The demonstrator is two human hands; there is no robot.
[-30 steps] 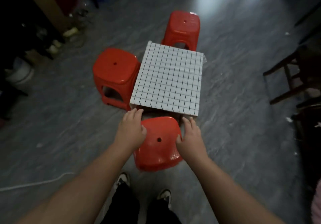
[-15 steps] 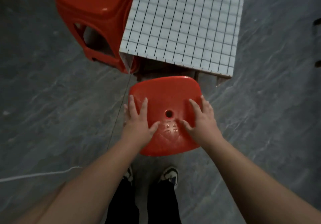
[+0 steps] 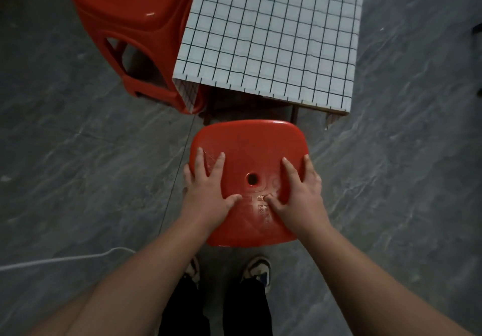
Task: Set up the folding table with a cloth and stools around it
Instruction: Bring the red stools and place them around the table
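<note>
The floor [image 3: 78, 153] is grey and fills most of the room. On it stands the low table [image 3: 336, 112], and the checked cloth [image 3: 273, 35] covers its top and hangs a little over the near corner, so the cloth part looks done. A red stool [image 3: 130, 17] sits tight against the table's left side, ready for someone to sit.

A second stool [image 3: 247, 147] is just in front of the table's near edge. The person bends over it. The left hand [image 3: 206, 192] and right hand [image 3: 300, 192] lie flat on the seat, fingers spread wide, gripping nothing. I think they press down like that to slide it or steady it in place.

A thin white cord [image 3: 65, 258] lies on the floor to the left.
</note>
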